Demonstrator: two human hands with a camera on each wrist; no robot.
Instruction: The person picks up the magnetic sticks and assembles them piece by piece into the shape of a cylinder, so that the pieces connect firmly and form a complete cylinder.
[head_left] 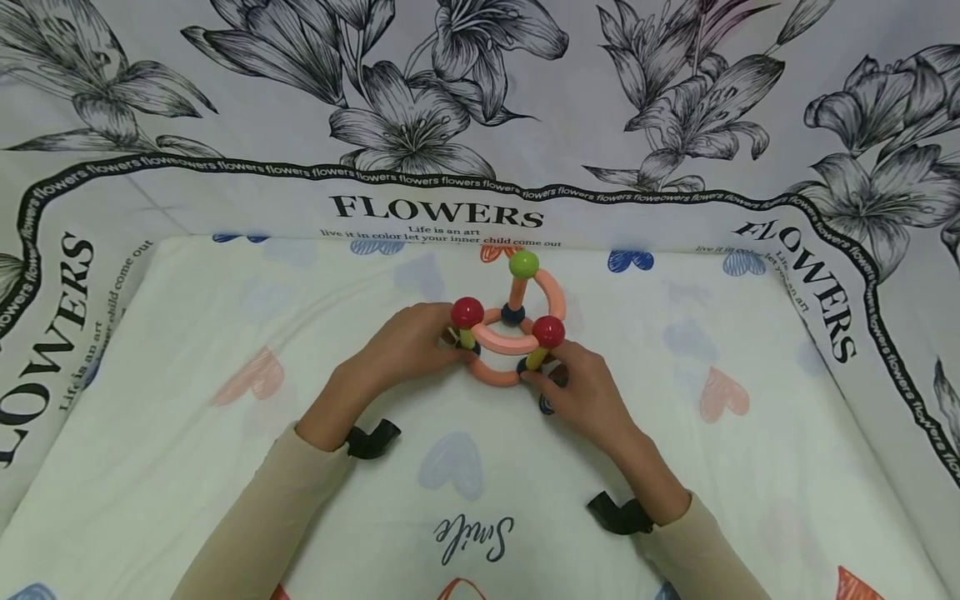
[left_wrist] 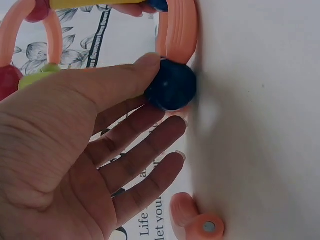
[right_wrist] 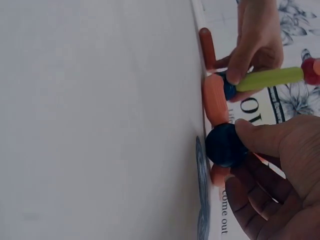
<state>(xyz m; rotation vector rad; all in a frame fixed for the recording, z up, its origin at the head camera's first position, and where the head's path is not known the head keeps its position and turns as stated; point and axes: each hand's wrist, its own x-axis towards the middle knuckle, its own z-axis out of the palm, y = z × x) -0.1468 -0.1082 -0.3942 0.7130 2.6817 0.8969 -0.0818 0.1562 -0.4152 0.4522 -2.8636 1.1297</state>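
Note:
A toy frame of magnetic balls and rods stands on the cloth between both hands. Curved orange rods [head_left: 495, 373] and navy balls [head_left: 513, 314] form its base ring. Above sit a left red ball [head_left: 467, 312], a right red ball [head_left: 549, 332] and, at the back top, a green ball [head_left: 523, 264]. My left hand [head_left: 412, 346] pinches the left navy ball [left_wrist: 172, 85] at the foot of a lime rod [right_wrist: 270, 79]. With thumb and fingertips, my right hand [head_left: 581, 387] grips the right navy ball [right_wrist: 227, 145] below a yellow rod [head_left: 536, 358].
An orange piece with a metal end [left_wrist: 209, 226] shows below the left fingers in the left wrist view. The white cloth [head_left: 337, 525] bears hearts and the word Smile. A flower-printed cloth [head_left: 262, 125] borders it. Black curved wrist pieces [head_left: 373, 440] stick out beside both sleeves.

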